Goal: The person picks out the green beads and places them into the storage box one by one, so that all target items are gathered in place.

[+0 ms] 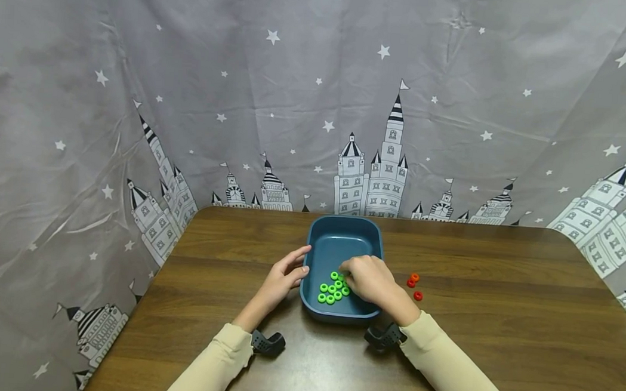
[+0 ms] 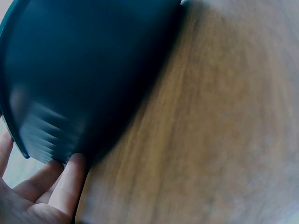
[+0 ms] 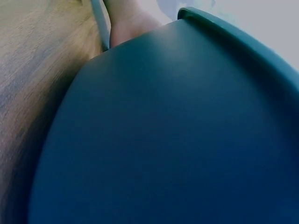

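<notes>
A deep blue plastic bin (image 1: 346,222) with rounded corners stands on the table, with several small bright green rings (image 1: 327,300) on its floor near the front. My left hand (image 1: 280,278) rests against the bin's left side, thumb and forefinger at the rim. In the left wrist view its fingers (image 2: 69,184) lie nearly straight on the outer wall. Inside the bin, my right hand (image 1: 369,278) reaches down over the green rings with bent fingers. Its fingertips are mostly hidden, and I cannot tell whether they pinch a ring. The outer wall (image 3: 163,126) fills the right wrist view.
Right of the bin, an orange ring (image 1: 415,275) and two red rings (image 1: 418,293) lie on the brown wooden table (image 1: 476,349). Behind the table hangs a grey curtain (image 1: 297,99) printed with castles and stars. A black wrist mount (image 1: 385,336) sits by the bin's front right corner.
</notes>
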{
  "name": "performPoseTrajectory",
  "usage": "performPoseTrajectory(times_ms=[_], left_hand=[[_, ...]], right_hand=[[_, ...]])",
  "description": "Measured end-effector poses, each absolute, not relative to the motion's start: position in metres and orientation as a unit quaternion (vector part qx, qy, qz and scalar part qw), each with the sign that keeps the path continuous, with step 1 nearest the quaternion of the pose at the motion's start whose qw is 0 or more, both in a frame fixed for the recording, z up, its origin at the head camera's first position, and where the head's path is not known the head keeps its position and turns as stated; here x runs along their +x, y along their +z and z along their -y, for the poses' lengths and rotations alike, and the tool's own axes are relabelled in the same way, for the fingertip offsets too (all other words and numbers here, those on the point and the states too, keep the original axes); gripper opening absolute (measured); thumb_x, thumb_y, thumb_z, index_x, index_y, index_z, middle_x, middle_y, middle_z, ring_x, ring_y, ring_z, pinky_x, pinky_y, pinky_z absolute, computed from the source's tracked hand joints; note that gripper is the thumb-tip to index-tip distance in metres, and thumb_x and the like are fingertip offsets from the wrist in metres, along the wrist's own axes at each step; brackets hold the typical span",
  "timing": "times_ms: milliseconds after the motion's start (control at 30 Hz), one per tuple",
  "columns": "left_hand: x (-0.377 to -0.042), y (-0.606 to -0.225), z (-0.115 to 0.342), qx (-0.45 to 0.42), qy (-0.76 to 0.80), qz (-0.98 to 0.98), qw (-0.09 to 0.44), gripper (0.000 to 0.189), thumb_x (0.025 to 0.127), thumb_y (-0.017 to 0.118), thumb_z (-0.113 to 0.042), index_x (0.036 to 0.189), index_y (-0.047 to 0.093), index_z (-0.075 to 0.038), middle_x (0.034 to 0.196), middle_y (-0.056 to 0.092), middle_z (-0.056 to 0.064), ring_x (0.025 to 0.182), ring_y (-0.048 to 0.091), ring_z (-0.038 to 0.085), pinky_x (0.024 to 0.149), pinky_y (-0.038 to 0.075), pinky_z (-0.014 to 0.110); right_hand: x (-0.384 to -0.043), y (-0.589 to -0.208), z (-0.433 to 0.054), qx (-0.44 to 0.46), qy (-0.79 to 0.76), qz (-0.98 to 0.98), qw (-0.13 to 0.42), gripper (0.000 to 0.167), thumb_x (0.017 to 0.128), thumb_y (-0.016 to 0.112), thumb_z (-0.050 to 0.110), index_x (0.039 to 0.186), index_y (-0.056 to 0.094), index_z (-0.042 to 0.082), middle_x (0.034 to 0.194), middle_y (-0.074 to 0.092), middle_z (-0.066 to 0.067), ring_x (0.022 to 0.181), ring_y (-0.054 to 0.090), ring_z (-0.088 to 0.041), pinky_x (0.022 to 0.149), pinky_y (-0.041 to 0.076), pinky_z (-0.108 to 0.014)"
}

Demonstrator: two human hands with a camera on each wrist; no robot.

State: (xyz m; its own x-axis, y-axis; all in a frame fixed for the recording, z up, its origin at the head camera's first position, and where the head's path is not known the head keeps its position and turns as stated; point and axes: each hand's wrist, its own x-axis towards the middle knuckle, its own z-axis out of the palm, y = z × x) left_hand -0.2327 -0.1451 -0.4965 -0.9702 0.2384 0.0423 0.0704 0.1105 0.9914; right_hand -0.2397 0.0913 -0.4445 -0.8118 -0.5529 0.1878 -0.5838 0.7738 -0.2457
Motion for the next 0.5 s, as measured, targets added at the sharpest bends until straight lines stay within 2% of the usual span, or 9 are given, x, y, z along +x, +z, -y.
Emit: performPoseTrajectory(times_ms=[233, 333, 500], left_hand=[[-0.232, -0.497, 0.145, 0.104, 0.661, -0.741, 0.063, 0.052, 0.103, 0.055, -0.012, 0.154, 0.044, -0.01, 0.15, 0.049, 0.028, 0.129, 0.057, 0.038, 0.097, 0.058, 0.044], [-0.233, -0.498, 0.145, 0.105, 0.661, -0.74, 0.065, 0.053, 0.103, 0.055, -0.012, 0.154, 0.044, -0.01, 0.15, 0.049, 0.029, 0.129, 0.056, 0.038, 0.097, 0.058, 0.044], [-0.233, -0.497, 0.144, 0.106, 0.662, -0.739, 0.07, 0.053, 0.103, 0.055, -0.012, 0.155, 0.043, -0.008, 0.15, 0.049, 0.03, 0.129, 0.056, 0.04, 0.097, 0.058, 0.044]], right_hand=[[-0.24, -0.445, -0.092, 0.316, 0.142, 0.937, 0.044, 0.022, 0.085, 0.07, 0.003, 0.102, 0.082, 0.012, 0.097, 0.08, -0.003, 0.067, 0.058, -0.009, 0.057, 0.049, -0.029], [-0.24, -0.445, -0.093, 0.314, 0.161, 0.934, 0.052, 0.021, 0.086, 0.069, 0.003, 0.102, 0.081, 0.01, 0.097, 0.079, -0.004, 0.072, 0.064, -0.012, 0.062, 0.054, -0.031], [-0.24, -0.441, -0.101, 0.319, 0.229, 0.916, 0.081, 0.019, 0.089, 0.07, 0.004, 0.104, 0.079, 0.004, 0.099, 0.079, -0.008, 0.089, 0.074, -0.021, 0.078, 0.061, -0.04]])
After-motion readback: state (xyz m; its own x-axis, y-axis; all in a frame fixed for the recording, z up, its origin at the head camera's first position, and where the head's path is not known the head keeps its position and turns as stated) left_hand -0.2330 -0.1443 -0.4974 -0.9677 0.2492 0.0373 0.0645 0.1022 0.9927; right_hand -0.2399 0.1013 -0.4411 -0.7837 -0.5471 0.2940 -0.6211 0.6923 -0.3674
